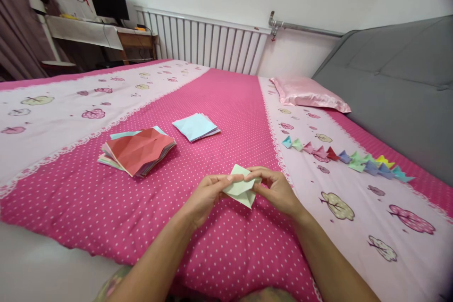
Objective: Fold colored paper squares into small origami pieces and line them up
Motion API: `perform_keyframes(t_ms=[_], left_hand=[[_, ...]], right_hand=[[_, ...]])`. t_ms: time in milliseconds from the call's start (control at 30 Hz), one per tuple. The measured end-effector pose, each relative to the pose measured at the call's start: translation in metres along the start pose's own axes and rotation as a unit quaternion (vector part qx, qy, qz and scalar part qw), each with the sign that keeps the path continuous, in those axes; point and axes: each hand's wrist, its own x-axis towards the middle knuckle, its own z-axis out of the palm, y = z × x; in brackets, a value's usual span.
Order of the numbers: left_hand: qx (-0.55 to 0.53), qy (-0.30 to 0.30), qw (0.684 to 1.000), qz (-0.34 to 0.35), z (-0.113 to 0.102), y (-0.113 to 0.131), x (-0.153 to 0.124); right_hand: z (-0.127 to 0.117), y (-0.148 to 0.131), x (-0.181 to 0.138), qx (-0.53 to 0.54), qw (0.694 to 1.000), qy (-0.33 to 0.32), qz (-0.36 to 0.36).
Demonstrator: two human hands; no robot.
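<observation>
A folded pale green paper [240, 186] is held above the pink dotted bedspread [212, 104], pinched between both my hands. My left hand [207, 194] grips its left side with thumb and fingers closed on the fold. My right hand [276, 189] pinches its right side the same way. Part of the paper is hidden behind my fingers.
A stack of creased coloured sheets with a red one on top [139, 151] lies to the left, and a smaller stack topped by light blue [196, 126] beyond it. A row of several folded paper figures [348, 159] lines the right. A pink pillow [307, 93] and grey headboard [396, 85] are far right.
</observation>
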Motion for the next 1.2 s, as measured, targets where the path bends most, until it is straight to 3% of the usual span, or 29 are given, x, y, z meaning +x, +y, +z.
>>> perform_keyframes(t_ms=[300,533,900,1200], left_hand=[[0.052,-0.039,0.998,0.026,0.001,-0.003,0.001],[0.084,0.054,0.993,0.064,0.007,-0.008,0.003],[-0.012,0.028,0.997,0.078,0.011,-0.012,0.002],[0.006,0.176,0.980,0.096,0.013,-0.014,0.007]], right_hand=[[0.013,-0.006,-0.005,0.013,0.997,0.069,0.046],[0.021,-0.009,-0.011,0.016,0.990,0.132,0.050],[0.027,-0.001,-0.011,0.090,0.972,0.212,0.056],[0.027,-0.004,-0.012,0.033,0.959,0.277,0.041]])
